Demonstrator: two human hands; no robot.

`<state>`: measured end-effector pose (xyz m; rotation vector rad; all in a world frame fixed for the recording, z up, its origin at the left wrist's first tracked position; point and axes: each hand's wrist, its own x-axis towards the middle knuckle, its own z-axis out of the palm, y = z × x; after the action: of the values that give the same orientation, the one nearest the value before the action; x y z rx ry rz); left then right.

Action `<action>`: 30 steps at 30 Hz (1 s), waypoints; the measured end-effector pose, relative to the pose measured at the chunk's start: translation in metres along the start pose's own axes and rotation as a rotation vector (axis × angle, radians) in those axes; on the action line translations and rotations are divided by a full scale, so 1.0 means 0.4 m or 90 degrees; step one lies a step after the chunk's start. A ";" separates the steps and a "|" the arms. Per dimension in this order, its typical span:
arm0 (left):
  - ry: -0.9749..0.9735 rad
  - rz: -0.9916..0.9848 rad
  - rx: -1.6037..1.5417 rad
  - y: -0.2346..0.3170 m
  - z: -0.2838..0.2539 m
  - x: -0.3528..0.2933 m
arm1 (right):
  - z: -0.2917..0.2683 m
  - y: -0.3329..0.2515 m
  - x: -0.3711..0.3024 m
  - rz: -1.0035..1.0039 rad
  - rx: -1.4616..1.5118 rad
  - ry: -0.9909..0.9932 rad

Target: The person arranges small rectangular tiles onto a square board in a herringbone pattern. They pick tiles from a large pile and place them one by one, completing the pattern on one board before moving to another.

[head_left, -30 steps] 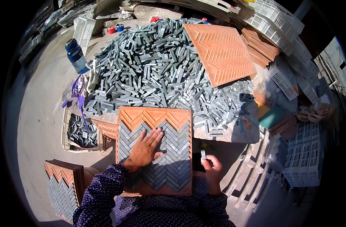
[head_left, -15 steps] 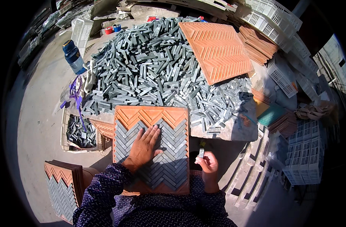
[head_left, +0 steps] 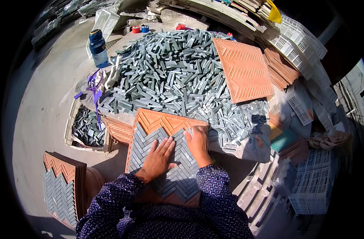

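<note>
An orange herringbone mould tray, tilted, lies in front of me, mostly filled with grey stone strips in a zigzag pattern. Fingers stretched, my left hand rests flat on the strips near the middle. At the tray's upper right, my right hand is bent down with its fingertips at the edge of the pattern. A pale strip shows partly at those fingertips; the rest is hidden under the hand. Bare orange grooves show along the tray's top.
A large heap of loose stone strips covers the table beyond the tray. Another orange mould leans on its right side. A bottle and a crate of strips stand left. Filled moulds are stacked lower left; white crates stand right.
My right hand has moved from beside the tray up onto its upper right, bringing the small strip it held. The tray looks turned slightly; the view has shifted. My left hand stays flat on the strips.
</note>
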<state>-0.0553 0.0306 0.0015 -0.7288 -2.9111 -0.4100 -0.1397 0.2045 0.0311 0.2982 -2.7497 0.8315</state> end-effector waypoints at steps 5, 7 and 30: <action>-0.007 -0.009 0.001 0.006 -0.006 -0.008 | 0.054 -0.049 -0.015 0.073 -0.098 -0.051; 0.000 -0.008 0.003 0.008 -0.005 -0.008 | 0.075 -0.042 -0.015 0.085 -0.104 0.013; 0.061 -0.064 -0.030 -0.091 -0.032 0.042 | -0.153 0.208 -0.172 0.378 0.882 0.070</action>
<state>-0.0869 0.0037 0.0083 -0.5545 -2.8640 -0.5108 -0.0857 0.3152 0.0173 -0.3610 -1.6639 2.6460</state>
